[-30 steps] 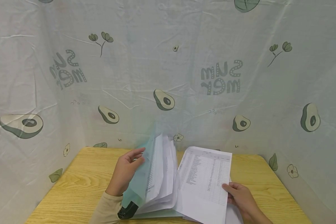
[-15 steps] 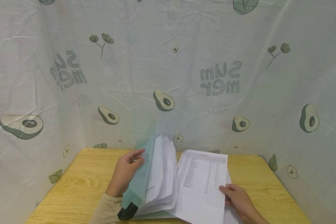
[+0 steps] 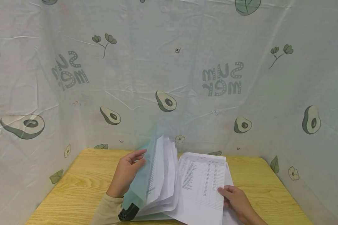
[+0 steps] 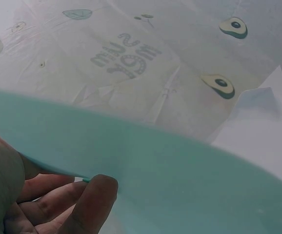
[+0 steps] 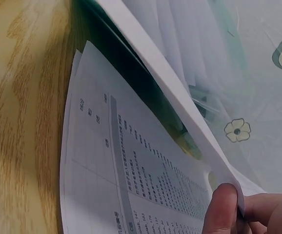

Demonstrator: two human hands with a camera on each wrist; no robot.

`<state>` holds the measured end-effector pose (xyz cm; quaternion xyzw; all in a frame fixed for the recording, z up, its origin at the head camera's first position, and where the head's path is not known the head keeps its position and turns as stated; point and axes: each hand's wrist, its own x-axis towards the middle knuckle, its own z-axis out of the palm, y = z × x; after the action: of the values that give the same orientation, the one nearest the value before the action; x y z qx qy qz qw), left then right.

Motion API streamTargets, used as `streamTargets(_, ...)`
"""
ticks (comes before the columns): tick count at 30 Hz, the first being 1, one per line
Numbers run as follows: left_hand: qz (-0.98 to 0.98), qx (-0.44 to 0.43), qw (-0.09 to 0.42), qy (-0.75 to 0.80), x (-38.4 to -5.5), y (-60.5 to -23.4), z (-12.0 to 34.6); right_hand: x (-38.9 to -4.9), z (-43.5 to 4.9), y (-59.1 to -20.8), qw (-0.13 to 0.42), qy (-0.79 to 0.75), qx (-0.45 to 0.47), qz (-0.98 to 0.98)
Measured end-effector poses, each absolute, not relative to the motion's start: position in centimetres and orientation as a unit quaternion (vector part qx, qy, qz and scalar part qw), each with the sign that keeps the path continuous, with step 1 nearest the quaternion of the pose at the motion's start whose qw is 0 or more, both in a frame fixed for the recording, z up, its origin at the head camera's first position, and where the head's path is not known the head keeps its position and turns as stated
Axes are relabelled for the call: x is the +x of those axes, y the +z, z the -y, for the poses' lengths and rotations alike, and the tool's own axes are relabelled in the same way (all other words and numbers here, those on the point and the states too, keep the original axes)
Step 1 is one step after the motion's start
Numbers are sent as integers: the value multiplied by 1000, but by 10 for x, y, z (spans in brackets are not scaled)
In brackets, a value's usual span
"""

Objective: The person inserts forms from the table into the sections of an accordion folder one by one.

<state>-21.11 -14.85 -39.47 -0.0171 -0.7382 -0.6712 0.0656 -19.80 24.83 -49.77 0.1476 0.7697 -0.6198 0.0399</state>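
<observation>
Folder (image 3: 136, 189), one; hands (image 3: 126, 170) (image 3: 238, 201), two.

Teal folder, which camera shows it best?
The head view, because it shows most of the teal folder, open around its white papers. The left wrist view has only a close, cropped stretch of its cover; the right wrist view shows just parts beside a printed sheet.

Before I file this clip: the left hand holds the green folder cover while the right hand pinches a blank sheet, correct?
Not blank: the head view shows rows of print on the sheet that the right hand pinches. The left hand holds the green folder cover.
</observation>
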Motion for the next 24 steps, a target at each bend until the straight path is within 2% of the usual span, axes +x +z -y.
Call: streamTargets(24,740,-31,67,-668,-211,-396,146,-213,-225,-488,40,-603,109,-789)
